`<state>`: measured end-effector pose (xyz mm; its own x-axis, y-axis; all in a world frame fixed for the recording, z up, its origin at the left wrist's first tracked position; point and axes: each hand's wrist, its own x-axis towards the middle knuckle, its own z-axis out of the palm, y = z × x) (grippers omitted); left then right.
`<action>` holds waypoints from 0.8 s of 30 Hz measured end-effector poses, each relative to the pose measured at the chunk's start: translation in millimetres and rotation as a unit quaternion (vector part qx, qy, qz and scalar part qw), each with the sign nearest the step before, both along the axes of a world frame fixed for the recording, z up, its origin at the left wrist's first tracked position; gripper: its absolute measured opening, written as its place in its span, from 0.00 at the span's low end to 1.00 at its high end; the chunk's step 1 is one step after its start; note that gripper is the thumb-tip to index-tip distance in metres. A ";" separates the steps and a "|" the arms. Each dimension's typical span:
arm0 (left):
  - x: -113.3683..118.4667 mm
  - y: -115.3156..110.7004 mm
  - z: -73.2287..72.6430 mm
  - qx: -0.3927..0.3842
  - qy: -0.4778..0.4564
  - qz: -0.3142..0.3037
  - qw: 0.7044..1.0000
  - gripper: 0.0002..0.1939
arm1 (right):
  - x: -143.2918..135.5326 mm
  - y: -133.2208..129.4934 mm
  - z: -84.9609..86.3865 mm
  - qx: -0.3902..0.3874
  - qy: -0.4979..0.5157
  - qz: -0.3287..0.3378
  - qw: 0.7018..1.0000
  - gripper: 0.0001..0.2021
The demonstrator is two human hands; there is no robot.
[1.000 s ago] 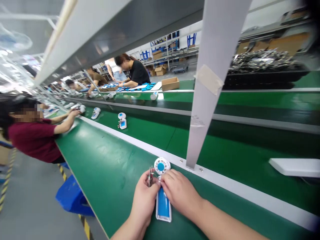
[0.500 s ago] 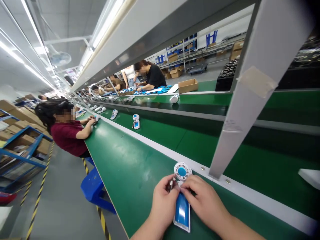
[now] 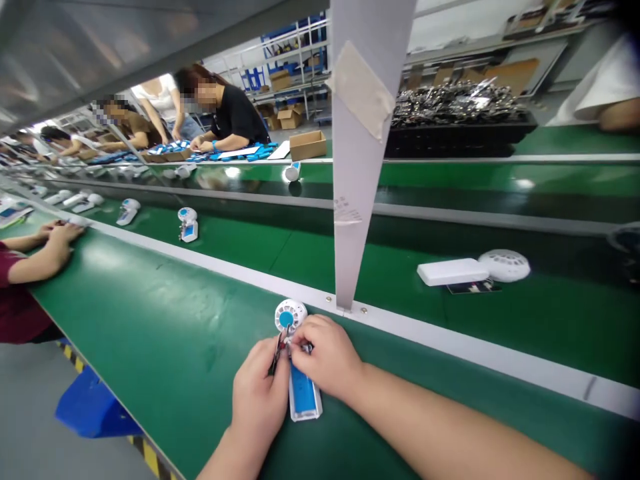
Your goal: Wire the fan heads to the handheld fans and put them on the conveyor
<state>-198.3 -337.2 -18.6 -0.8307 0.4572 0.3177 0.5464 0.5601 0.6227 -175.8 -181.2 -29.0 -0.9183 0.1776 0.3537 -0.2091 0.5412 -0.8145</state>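
Note:
A small white hand-held fan with a blue centre and a blue handle panel (image 3: 303,393) lies flat on the green bench (image 3: 165,320). My left hand (image 3: 260,393) grips thin metal tweezers (image 3: 277,351), their tips at the fan's neck just below the round head (image 3: 290,313). My right hand (image 3: 325,357) rests on the fan's neck, fingertips pinched on a small part there. What the fingers pinch is too small to make out.
A white upright post (image 3: 357,167) rises just behind the fan. Beyond it a green conveyor (image 3: 280,247) carries more fans, one (image 3: 187,223) to the left, one closed white one (image 3: 470,269) to the right. A co-worker's hands (image 3: 55,233) work at far left. Others sit opposite.
The view has swung down and to the right. Both hands stay on the fan's neck, and the tweezers remain in my left hand. A closed white fan on the conveyor has come fully into view.

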 end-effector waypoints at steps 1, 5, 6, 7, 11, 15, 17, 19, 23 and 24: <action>-0.4 0.1 -0.9 -0.005 0.019 0.000 1.000 0.14 | 0.0 0.3 0.5 0.001 0.002 0.003 1.000 0.07; -2.8 0.0 -4.9 -0.017 0.056 0.005 0.998 0.14 | 0.7 1.2 2.5 -0.007 0.006 0.016 1.000 0.07; -3.3 0.2 -5.0 -0.015 0.049 0.005 0.999 0.14 | 1.0 1.3 2.7 -0.011 0.007 0.017 1.000 0.07; -3.6 0.6 -4.7 -0.011 0.040 0.005 0.999 0.14 | 1.4 1.4 2.7 -0.016 0.007 0.018 1.000 0.07; -3.7 2.5 -0.4 0.007 0.011 0.014 1.000 0.13 | 2.5 1.5 1.1 -0.030 0.014 0.018 0.999 0.06; -2.8 3.2 0.7 0.002 0.013 0.005 1.000 0.13 | 1.8 2.1 -0.3 -0.027 0.020 0.015 0.999 0.07; -2.4 2.7 -1.1 0.001 0.019 -0.004 1.000 0.13 | 1.3 2.4 -0.5 -0.017 0.024 0.017 0.999 0.07; -2.2 1.8 -3.2 -0.005 0.027 -0.011 1.000 0.13 | 1.2 2.5 -0.4 -0.010 0.028 0.021 0.999 0.06; -3.0 0.3 -4.2 -0.022 0.045 -0.019 0.999 0.15 | 1.8 1.9 -0.3 -0.011 0.027 0.022 0.999 0.06; -3.5 0.2 -3.5 -0.023 0.044 -0.024 0.998 0.15 | 1.8 1.9 -0.3 -0.010 0.026 0.023 0.999 0.06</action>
<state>-201.7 -337.0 -22.1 -0.7773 0.5112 0.3666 0.6248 0.5594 0.5447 -174.0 -179.3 -29.3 -0.9061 0.1437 0.3979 -0.2756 0.5132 -0.8128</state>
